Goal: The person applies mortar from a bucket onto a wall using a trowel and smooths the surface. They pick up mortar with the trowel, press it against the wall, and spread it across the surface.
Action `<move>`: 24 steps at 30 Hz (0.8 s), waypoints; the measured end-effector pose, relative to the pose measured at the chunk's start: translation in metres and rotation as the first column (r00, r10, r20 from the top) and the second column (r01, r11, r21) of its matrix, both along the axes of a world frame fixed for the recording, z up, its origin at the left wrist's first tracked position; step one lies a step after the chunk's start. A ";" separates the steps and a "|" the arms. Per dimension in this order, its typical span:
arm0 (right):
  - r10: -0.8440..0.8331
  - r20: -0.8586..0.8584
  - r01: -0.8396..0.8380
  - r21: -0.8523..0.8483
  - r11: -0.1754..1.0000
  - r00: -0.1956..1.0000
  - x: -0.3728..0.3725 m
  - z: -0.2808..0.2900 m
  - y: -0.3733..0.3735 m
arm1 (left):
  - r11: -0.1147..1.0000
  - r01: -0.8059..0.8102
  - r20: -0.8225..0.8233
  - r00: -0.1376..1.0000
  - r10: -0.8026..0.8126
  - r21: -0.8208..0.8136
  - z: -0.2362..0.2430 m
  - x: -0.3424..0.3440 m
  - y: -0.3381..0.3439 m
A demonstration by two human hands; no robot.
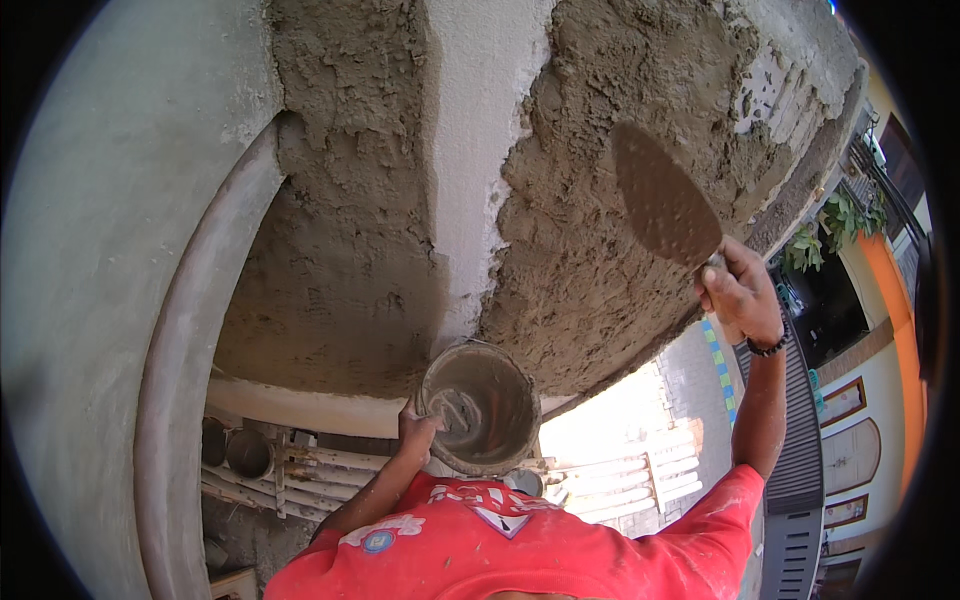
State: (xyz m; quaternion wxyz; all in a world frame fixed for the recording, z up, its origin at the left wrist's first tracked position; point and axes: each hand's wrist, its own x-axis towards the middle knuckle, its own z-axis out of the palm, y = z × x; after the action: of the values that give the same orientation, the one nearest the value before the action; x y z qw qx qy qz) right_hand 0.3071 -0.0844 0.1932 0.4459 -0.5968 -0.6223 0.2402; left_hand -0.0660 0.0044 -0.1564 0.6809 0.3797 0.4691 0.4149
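My right hand (743, 292) is closed round the handle of a trowel (664, 195), raised at the right. Its broad leaf-shaped blade is coated with grey-brown mortar and points up and left, in front of the rough mortar surface (590, 270); whether it touches cannot be told. My left hand (417, 432) grips the left rim of a round bucket (520, 392) held before my chest. Smears of mortar cover the bucket's inside, with a little wet material at the bottom. The fingers of my left hand are partly hidden by the bucket.
A pale bare strip (465, 170) runs between two mortared areas. At the left stands a smooth grey wall with a curved edge (185, 290). Below are bamboo poles (335, 475) and another bucket (248, 453). A dark gate (795, 430) and house fronts lie at the right.
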 end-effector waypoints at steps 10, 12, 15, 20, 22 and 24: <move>0.177 0.076 -0.026 -0.858 0.512 0.981 -0.048 -0.181 -0.046 | 0.989 0.145 0.010 0.989 -0.145 0.004 0.003 0.026 0.001; 0.112 0.190 0.044 -0.665 0.746 0.975 -0.041 -0.210 -0.069 | 0.982 0.187 0.024 0.982 -0.187 0.021 0.002 0.038 0.000; -0.252 -0.377 -0.152 -0.772 0.617 0.891 -0.047 -0.199 -0.080 | 0.973 0.220 0.082 0.971 -0.225 0.066 0.002 0.051 -0.002; -0.479 -0.676 -0.230 -0.682 0.694 0.560 -0.074 -0.224 -0.090 | 0.960 0.222 0.166 0.954 -0.250 0.172 0.018 0.082 -0.005; -0.509 -0.741 -0.230 -0.640 0.733 0.439 -0.093 -0.230 -0.083 | 0.945 0.248 0.140 0.949 -0.281 0.214 0.016 0.089 -0.004; -0.603 -0.737 -0.136 -0.660 0.739 0.304 -0.103 -0.250 -0.079 | 0.922 0.283 0.099 0.943 -0.317 0.263 0.014 0.100 -0.007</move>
State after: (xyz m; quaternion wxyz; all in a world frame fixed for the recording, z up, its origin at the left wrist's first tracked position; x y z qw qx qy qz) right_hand 0.2044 -0.1632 -0.0570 0.5271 -0.5479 -0.0340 0.6487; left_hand 0.0336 -0.0026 -0.1429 0.7155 0.4983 0.3017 0.3857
